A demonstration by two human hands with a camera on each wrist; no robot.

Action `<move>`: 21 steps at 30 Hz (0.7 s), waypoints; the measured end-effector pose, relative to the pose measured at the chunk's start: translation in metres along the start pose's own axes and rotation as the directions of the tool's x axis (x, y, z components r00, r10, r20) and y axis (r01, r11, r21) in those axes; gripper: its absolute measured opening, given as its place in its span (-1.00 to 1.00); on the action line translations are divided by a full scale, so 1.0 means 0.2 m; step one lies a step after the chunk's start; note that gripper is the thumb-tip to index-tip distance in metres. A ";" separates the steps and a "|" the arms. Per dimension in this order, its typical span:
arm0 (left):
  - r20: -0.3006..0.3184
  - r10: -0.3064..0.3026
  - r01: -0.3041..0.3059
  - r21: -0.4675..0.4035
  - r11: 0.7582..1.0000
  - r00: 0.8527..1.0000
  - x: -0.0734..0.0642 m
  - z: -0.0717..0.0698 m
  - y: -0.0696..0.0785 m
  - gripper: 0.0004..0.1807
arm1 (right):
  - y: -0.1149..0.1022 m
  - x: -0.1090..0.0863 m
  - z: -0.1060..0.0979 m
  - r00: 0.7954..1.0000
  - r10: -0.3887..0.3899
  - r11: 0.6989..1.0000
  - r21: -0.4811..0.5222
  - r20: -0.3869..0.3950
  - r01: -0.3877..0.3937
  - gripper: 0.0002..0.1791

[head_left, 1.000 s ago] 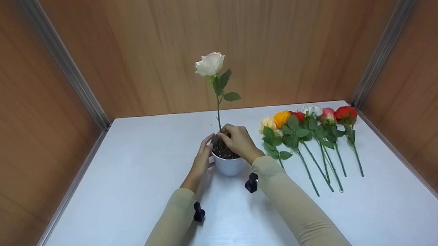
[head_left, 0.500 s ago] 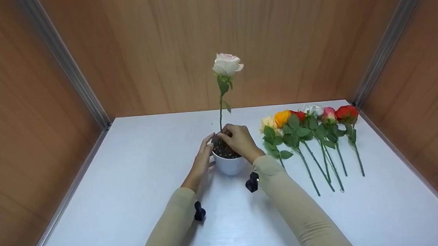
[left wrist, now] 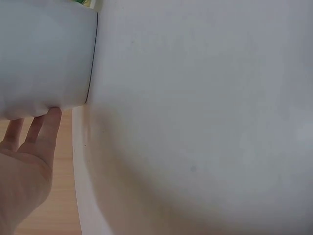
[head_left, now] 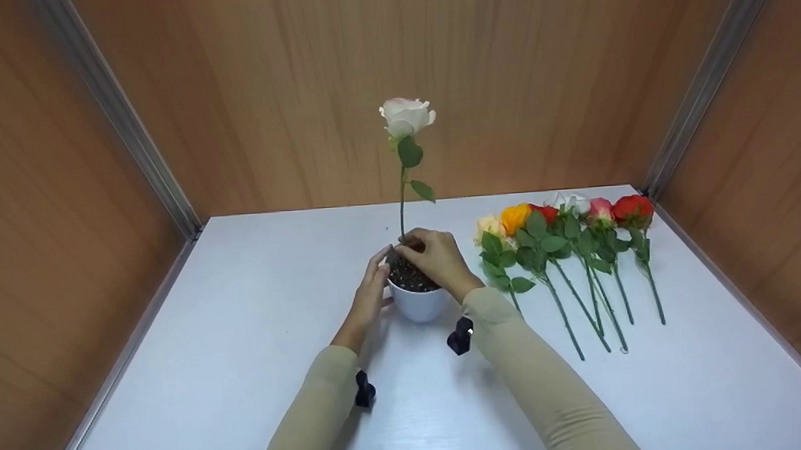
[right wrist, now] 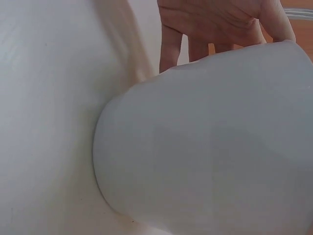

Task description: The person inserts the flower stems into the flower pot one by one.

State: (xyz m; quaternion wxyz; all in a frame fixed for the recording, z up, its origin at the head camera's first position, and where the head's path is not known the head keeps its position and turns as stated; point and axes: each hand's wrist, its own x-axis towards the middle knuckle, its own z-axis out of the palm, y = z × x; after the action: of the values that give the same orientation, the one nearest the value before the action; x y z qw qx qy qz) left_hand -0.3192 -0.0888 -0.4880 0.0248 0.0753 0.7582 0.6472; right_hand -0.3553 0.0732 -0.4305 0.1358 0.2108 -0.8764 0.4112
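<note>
A white rose [head_left: 407,118] with a faint pink edge stands upright over the white flower pot [head_left: 420,306], its stem leading down to the dark soil [head_left: 408,276]. My right hand [head_left: 440,259] reaches over the pot's rim and pinches the stem low down, near the soil; the stem's end is hidden. At the pot's left side, my left hand [head_left: 367,296] holds the wall, thumb by the rim and fingers reaching round the far side. In the left wrist view, fingertips touch the pot [left wrist: 44,54]. The right wrist view shows the left palm [right wrist: 215,19] beside the pot.
Several cut roses lie on the white table [head_left: 255,312] to the right, among them an orange rose [head_left: 515,217] and a red rose [head_left: 632,209], stems toward me. Wooden panels [head_left: 502,85] stand at the back and both sides.
The white rose's bloom swung right, then slightly back left, and its leaves turned as the stem twisted. Both hands stayed at nearly the same spots on stem and pot.
</note>
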 end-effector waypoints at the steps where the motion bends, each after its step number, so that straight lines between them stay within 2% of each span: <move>1: 0.001 0.000 0.000 0.004 1.000 1.000 0.00 0.00 0.00 -0.42 | 0.00 0.00 0.00 1.000 0.004 1.000 0.005 -0.012 -0.004 -0.74; 7: 0.006 0.002 -0.002 0.018 1.000 1.000 0.00 0.00 0.00 -0.41 | 0.00 -0.01 0.00 0.995 0.003 0.998 0.063 -0.096 0.003 -0.65; 9: 0.014 -0.003 0.003 0.014 1.000 1.000 -0.02 -0.01 0.03 -0.43 | 0.00 -0.01 -0.01 0.994 0.002 0.997 0.081 -0.110 0.007 -0.64; 14: 0.012 -0.014 0.014 0.022 1.000 1.000 -0.02 -0.01 0.03 -0.46 | 0.00 -0.01 -0.03 0.995 0.003 0.996 0.088 -0.099 0.005 -0.61; 15: 0.005 -0.010 0.010 0.024 1.000 1.000 0.00 0.00 0.00 -0.46 | 0.00 -0.01 -0.03 0.996 0.001 0.996 0.087 -0.093 0.007 -0.61; 17: 0.002 -0.006 0.005 0.028 1.000 1.000 -0.01 0.00 0.00 -0.46 | 0.00 -0.02 -0.05 0.997 -0.004 0.997 0.081 -0.083 0.011 -0.59; 21: -0.001 0.003 -0.003 0.034 0.999 1.000 -0.01 0.01 0.00 -0.44 | 0.01 -0.04 -0.09 0.997 -0.036 0.997 0.072 -0.073 0.041 -0.57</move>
State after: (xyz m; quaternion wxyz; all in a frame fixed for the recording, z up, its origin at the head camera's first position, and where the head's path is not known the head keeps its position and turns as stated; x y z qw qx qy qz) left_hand -0.3176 -0.0871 -0.4888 0.0221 0.0764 0.7689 0.6345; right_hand -0.3477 0.0895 -0.4237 0.1671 0.2177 -0.8511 0.4476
